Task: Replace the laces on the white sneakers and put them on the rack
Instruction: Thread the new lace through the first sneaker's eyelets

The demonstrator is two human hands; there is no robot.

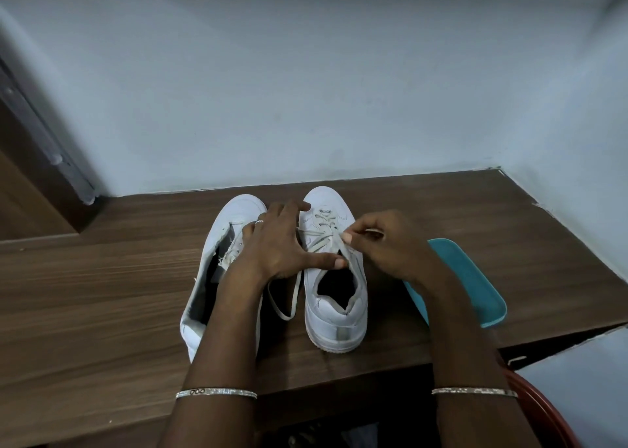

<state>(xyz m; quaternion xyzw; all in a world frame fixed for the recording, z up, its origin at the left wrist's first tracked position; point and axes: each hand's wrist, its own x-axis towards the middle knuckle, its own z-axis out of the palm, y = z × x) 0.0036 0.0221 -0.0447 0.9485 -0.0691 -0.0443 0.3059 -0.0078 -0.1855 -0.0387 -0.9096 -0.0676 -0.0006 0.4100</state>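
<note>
At the far left a brown door (pixel 20 192) is cut off by the frame, and the grey strip along its edge is too blurred to identify. The counter (pixel 102 294) is dark wood-grain laminate set against a plain pale wall (pixel 306 74).

The left sneaker (pixel 241 209), smooth white leather with a rounded toe, lies on the counter with its opening spread wide and no lace in it. The left forearm hides most of its right side and heel. The left hand (pixel 272 243) lies across both shoes with its fingers straight and spread, gripping nothing. Its thumb presses down at the throat of the right sneaker (pixel 336 318), and a thin ring (pixel 259 222) shows on one finger.

The right sneaker stands upright, heel toward the camera. A flat off-white lace (pixel 323 221) crosses its front eyelets, and one loose end loops onto the counter between the shoes. The right hand (pixel 384 243) pinches the lace between thumb and fingertips just above the tongue.

Slim sparkling bangles circle both wrists. A teal plastic tray (pixel 475 288) with rounded corners lies beside the right sneaker, partly covered by the right forearm. A curved red edge (pixel 543 410) is cut off at bottom right.
</note>
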